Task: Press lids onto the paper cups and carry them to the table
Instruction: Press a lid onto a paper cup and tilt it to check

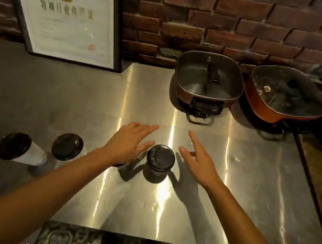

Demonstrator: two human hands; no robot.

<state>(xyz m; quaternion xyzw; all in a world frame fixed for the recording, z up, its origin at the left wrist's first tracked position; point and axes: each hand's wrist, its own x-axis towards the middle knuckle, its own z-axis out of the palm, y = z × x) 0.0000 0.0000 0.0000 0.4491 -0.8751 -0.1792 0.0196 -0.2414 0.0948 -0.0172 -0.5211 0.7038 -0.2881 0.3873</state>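
A dark paper cup [154, 174] with a black lid [161, 157] on it stands upright in the middle of the steel counter [249, 196]. My left hand [128, 144] hovers just left of it, fingers spread, holding nothing. My right hand [198, 158] hovers just right of it, also spread and not touching the cup. Two white cups with black lids stand further left: one [67, 147] beside my left forearm, another [17, 149] near the left edge. A dark object is partly hidden under my left hand.
Two square electric hot pots sit at the back, one open [207, 80] and one with a glass lid [285, 96]. A framed certificate [65, 15] leans on the brick wall at the back left. The counter's front edge runs below my forearms.
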